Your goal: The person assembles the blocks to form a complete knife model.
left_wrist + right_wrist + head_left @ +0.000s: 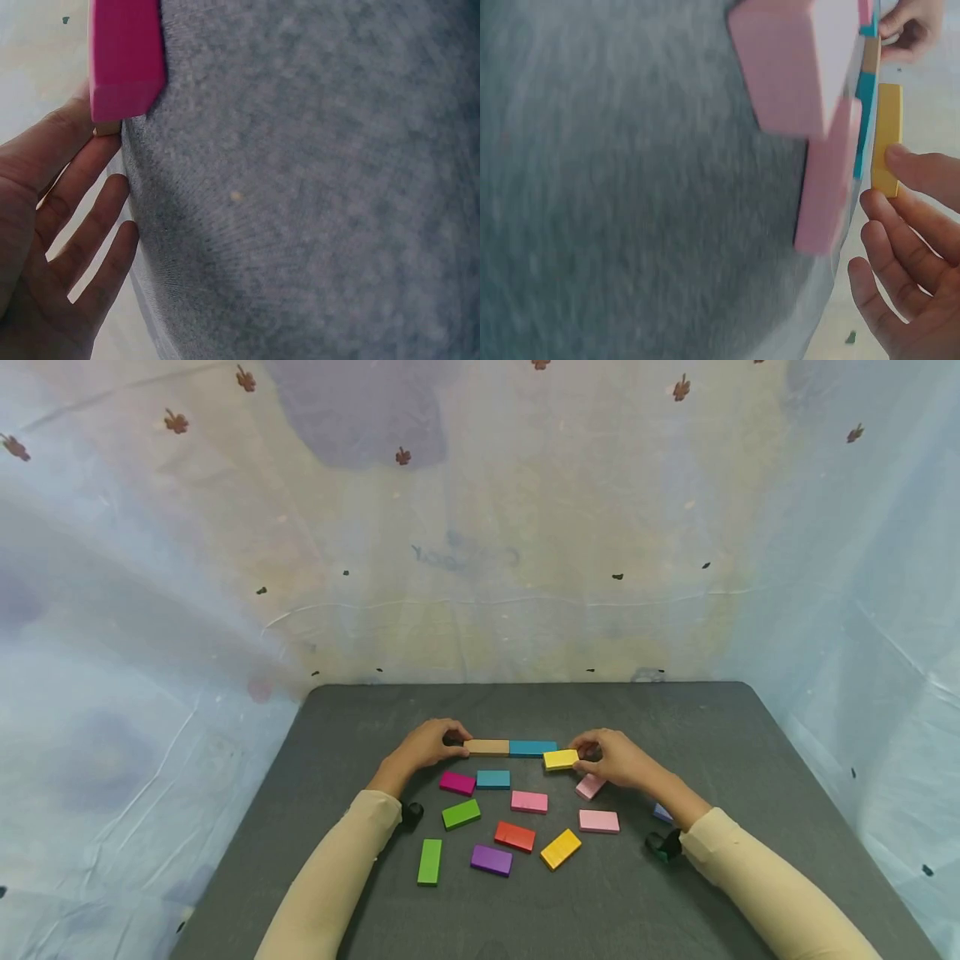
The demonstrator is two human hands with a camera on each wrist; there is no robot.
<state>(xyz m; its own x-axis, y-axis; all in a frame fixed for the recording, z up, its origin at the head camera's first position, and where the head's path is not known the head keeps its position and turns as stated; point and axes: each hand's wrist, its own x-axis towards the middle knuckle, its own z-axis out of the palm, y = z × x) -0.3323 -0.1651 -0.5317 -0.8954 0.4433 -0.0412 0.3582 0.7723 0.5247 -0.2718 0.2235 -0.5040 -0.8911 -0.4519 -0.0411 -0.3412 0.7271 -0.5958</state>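
Observation:
A tan block (487,747) and a blue block (532,749) lie end to end in a row across the table. At the row's left end, my left hand (429,745) holds the tan block's outer end between thumb and finger; in the left wrist view, a magenta block (127,60) partly hides that contact. My right hand (618,758) pinches a yellow block (560,760) by its right end, beside the blue block's right end. In the right wrist view, the thumb lies on the yellow block (887,139), with the other fingers spread below.
Nearer me lie several loose blocks: magenta (457,782), blue (492,779), pink (529,802), red (514,837), purple (491,860), another yellow (560,849), and green (429,862). A pink block (590,786) sits under the right hand. A patterned sheet (480,527) surrounds the dark table (600,910).

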